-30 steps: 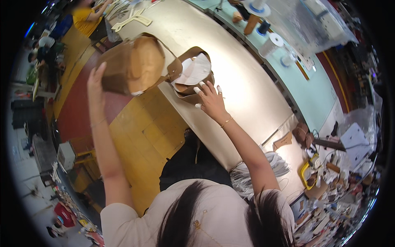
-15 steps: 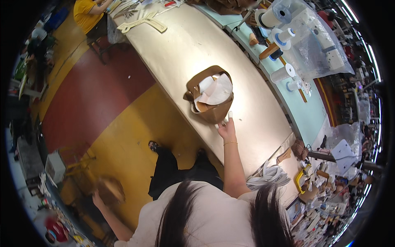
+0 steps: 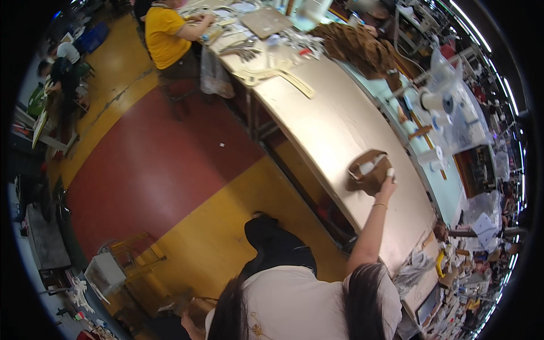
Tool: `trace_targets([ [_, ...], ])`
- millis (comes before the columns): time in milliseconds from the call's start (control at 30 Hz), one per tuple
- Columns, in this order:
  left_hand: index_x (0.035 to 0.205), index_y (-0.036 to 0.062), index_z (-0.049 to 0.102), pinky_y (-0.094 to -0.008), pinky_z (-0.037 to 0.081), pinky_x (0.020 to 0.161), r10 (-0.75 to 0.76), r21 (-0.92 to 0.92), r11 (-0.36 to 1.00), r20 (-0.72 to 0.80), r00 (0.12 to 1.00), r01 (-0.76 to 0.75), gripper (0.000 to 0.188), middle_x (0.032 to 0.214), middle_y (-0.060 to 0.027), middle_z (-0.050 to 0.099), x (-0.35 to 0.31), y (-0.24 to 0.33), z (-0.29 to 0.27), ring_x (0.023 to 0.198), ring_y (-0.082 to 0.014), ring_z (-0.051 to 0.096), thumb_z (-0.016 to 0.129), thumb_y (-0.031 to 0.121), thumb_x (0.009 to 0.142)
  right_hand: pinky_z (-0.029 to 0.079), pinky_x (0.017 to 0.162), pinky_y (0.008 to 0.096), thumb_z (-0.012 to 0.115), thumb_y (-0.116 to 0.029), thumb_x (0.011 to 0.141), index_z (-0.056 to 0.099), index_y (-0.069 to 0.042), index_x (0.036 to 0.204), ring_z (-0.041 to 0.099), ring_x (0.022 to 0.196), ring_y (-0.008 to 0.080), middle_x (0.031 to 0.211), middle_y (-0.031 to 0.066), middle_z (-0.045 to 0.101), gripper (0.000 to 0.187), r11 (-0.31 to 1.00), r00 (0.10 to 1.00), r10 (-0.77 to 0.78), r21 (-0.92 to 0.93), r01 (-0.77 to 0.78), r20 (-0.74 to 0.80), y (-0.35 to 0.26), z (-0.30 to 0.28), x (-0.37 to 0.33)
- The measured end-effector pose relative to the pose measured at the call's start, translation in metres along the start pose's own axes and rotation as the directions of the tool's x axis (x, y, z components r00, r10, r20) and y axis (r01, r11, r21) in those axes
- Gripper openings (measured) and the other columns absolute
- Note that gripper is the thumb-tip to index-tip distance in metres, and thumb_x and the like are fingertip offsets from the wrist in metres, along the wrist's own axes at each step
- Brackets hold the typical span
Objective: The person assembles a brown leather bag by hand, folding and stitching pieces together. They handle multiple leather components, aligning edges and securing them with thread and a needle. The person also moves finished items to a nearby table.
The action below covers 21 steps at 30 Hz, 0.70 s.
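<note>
A brown leather bag (image 3: pixel 368 180), with white material showing in its opening, stands at the right part of the long table. My right hand (image 3: pixel 387 187), white covers on its fingertips, grips the bag's near right side. At the lower edge, my left hand (image 3: pixel 191 327) is partly cut off and blurred. Its fingers are against a brown leather piece (image 3: pixel 199 309), whose shape is hard to make out.
The beige table (image 3: pixel 317 133) runs from far left to near right, with cream pattern strips (image 3: pixel 283 76) on it. A person in a yellow shirt (image 3: pixel 164 34) works at its far end. Thread spools (image 3: pixel 433 156) stand beyond. A wooden chair frame (image 3: pixel 136 255) is at left.
My view has turned left. My right hand has gone from beside the bag's base to a grip on its side, and the bag is tilted. My left hand has come closer to my body.
</note>
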<state>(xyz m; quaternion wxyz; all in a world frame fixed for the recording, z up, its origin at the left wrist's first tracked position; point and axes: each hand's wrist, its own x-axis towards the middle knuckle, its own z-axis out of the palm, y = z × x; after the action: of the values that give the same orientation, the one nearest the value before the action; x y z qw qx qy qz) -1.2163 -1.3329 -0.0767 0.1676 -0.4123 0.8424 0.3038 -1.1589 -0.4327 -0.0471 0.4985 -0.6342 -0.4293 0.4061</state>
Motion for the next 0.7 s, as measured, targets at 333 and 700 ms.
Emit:
trace_targets([
  [333,0.095,-0.0081,0.062,-0.0342,0.046,0.075,-0.131,-0.229,0.958,0.179,0.975,0.171,0.037,0.094,-0.0142,0.063,0.179,0.222,-0.002,0.086,-0.0222,0.058,0.068,0.022,0.075,0.050,0.082,0.0505,0.041,-0.038,0.094,0.065,-0.003,0.103,0.064,0.093,0.0408,0.098,0.0237,0.066,0.043,0.010,0.568,0.028,-0.569,0.822,0.822,-0.157,0.358,-0.355],
  [700,0.107,-0.0043,0.064,-0.0358,0.048,0.080,-0.433,-0.363,0.788,0.246,0.867,0.497,0.042,0.104,-0.0156,0.066,0.436,0.363,-0.054,0.092,-0.0251,0.064,0.067,0.026,0.079,0.049,0.080,0.0505,0.042,-0.029,0.091,0.064,-0.003,0.098,0.062,0.088,0.0427,0.091,0.0217,0.066,0.035,0.419,-0.377,0.037,0.328,0.847,0.926,-0.091,0.774,-0.805],
])
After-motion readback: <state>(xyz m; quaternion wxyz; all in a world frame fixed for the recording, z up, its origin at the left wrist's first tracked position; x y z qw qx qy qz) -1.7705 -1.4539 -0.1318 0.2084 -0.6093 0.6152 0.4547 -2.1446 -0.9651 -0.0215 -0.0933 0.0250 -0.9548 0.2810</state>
